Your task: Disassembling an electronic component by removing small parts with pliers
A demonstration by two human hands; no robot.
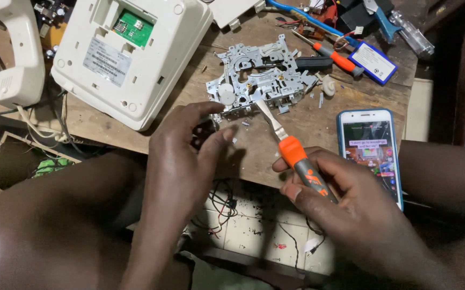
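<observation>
My right hand (pixel 345 204) grips a flat-blade pry tool (pixel 297 156) with an orange and grey handle, its metal blade pointing up-left to the edge of a grey metal and plastic mechanism (pixel 259 78) on the wooden bench (pixel 318 121). My left hand (pixel 184 156) hovers just left of the blade with thumb and fingers curled around a small dark part (pixel 206 129), which is mostly hidden. The mechanism has a white round gear at its left corner.
An upturned white desk telephone base (pixel 127 51) with a green circuit board lies at the back left, its handset (pixel 17 53) beside it. A smartphone (pixel 371 153) with a lit screen lies at the right. An orange screwdriver (pixel 337 58), a blue-edged battery (pixel 373 62) and wires sit behind.
</observation>
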